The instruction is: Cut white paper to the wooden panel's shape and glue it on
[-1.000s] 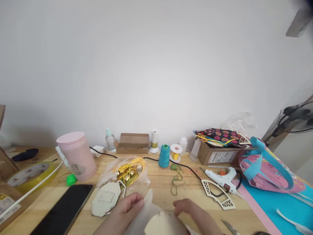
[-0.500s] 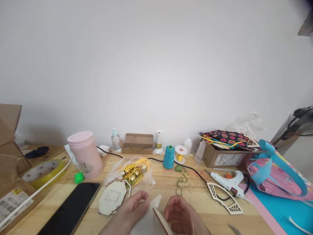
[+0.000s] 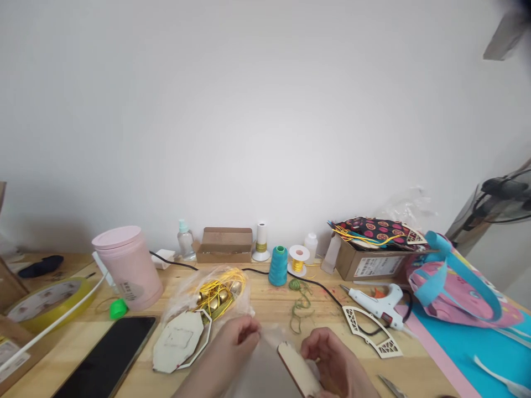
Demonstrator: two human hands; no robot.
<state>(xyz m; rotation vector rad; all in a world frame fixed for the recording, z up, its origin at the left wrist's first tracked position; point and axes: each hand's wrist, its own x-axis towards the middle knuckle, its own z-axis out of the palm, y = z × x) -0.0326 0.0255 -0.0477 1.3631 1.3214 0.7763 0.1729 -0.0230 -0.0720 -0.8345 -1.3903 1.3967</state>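
My left hand (image 3: 237, 345) is closed, fingertips pinched at the edge of a translucent whitish sheet (image 3: 265, 367) that spreads between my hands. With curled fingers my right hand (image 3: 338, 365) holds a flat pale wooden piece (image 3: 296, 366) with a rounded end, tilted over the sheet's right side. Its lower end runs out of view. Left of my left hand lie an eight-sided wooden panel (image 3: 176, 340) and a thin white frame (image 3: 203, 348). A clear plastic bag (image 3: 178, 296) with golden bells (image 3: 219, 298) and yellow cord sits behind them.
A phone (image 3: 110, 354), pink cup (image 3: 128, 271) and yellow tape roll (image 3: 53, 304) are at left. At right lie a glue gun (image 3: 377, 304), a fan-shaped wooden lattice (image 3: 373, 331) and a metal tip (image 3: 390, 385). Behind stand a teal thread cone (image 3: 277, 266) and a cardboard box (image 3: 373, 265).
My right hand and the wooden piece have moved right, away from my left hand, and the piece shows more of its flat face. The camera view has shifted slightly right.
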